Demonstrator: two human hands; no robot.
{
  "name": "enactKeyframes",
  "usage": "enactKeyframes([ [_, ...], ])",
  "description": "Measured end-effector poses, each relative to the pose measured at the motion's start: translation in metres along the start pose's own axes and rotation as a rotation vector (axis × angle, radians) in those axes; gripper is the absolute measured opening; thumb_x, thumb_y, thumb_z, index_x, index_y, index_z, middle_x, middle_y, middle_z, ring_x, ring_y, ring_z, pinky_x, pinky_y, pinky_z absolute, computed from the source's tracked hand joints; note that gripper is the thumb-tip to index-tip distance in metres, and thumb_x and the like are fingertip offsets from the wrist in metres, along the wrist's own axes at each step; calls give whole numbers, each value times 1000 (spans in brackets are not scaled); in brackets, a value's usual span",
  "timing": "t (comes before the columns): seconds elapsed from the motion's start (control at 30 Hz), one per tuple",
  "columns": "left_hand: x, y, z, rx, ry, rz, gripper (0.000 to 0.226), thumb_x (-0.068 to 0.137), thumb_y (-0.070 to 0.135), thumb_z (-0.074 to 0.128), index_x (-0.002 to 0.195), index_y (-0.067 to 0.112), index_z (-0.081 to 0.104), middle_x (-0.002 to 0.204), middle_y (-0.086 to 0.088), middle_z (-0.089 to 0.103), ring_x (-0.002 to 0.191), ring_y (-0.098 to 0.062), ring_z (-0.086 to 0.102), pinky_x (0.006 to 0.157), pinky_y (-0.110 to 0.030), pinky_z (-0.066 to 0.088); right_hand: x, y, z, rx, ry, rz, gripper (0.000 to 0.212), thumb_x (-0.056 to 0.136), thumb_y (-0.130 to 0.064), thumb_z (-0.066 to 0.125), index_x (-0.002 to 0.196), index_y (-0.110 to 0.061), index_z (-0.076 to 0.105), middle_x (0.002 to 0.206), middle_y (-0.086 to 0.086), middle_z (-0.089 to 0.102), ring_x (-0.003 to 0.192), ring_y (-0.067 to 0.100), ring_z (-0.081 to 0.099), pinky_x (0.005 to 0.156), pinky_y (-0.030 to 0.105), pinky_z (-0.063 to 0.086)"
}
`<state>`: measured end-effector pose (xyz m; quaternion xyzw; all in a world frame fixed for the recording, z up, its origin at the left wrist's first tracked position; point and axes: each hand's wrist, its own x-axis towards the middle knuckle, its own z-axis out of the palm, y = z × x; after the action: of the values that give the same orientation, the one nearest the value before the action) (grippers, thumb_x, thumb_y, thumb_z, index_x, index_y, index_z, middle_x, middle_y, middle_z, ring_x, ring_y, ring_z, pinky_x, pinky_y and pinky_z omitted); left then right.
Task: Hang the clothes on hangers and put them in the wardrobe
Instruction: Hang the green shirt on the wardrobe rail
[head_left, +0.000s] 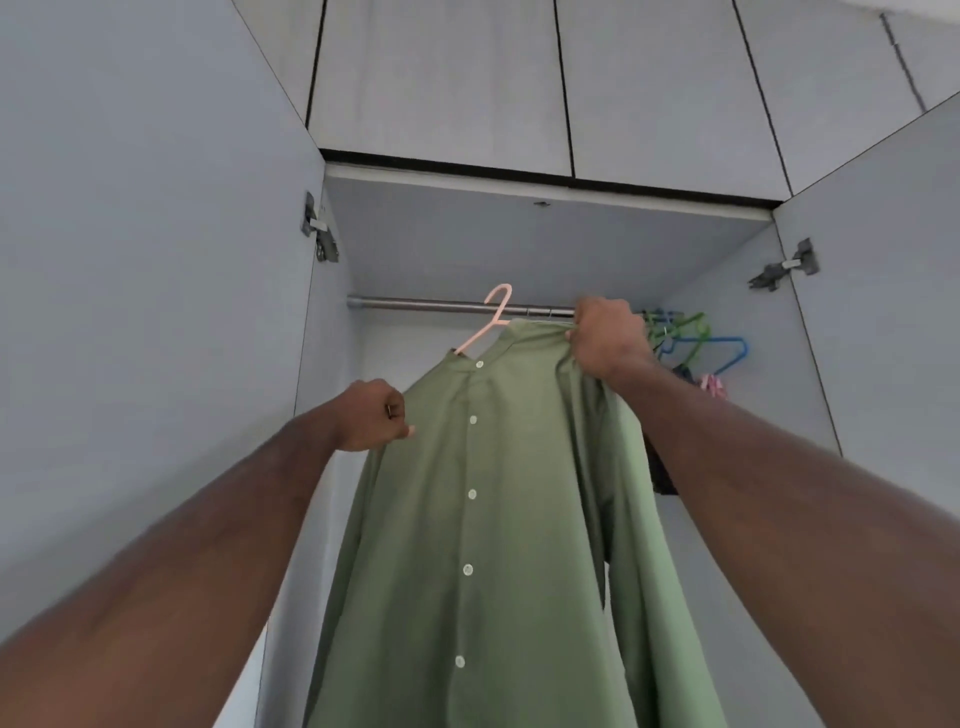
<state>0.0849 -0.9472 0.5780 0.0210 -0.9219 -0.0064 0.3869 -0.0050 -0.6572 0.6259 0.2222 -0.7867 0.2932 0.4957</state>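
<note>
A green button-up shirt (498, 519) hangs on a pink hanger (491, 319), held up in front of the open wardrobe. The hanger's hook sits tilted at the height of the metal rail (426, 303); I cannot tell whether it is over the rail. My left hand (371, 415) grips the shirt's left shoulder. My right hand (608, 338) is raised higher and grips the shirt's right shoulder by the collar, just in front of the rail.
Several empty blue and green hangers (691, 338) bunch at the rail's right end, with a dark garment (662, 473) below them. Both wardrobe doors (156, 312) stand open to the sides. Closed upper cabinets (441, 78) run above.
</note>
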Motion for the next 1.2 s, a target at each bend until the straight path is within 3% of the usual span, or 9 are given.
enactKeyframes([
  [0.27,76,-14,32,-18,94,49,33,90,39,71,71,12,65,57,5,64,54,-3,59,55,-18,40,56,-12,61,-29,155,-2,24,98,0,48,116,-5,62,118,24,62,113,46,61,89,47,54],
  [0.37,97,-23,44,-36,113,40,31,92,37,70,74,11,66,63,0,68,56,-9,63,56,-20,43,75,-12,80,-59,195,-35,31,96,4,41,117,-3,63,117,25,63,113,46,61,90,48,53],
  [0.73,166,-62,78,-76,122,-11,36,93,41,67,79,8,66,72,-8,73,59,-16,66,65,-27,54,137,-19,141,-139,206,-94,34,95,8,41,119,0,64,117,22,67,112,42,64,88,46,54],
  [1.2,167,-73,113,-88,45,16,33,93,39,67,78,10,65,70,-8,73,59,-17,69,59,-24,51,120,4,196,-14,121,-24,33,98,1,36,122,-5,58,123,22,59,116,40,56,81,40,47],
])
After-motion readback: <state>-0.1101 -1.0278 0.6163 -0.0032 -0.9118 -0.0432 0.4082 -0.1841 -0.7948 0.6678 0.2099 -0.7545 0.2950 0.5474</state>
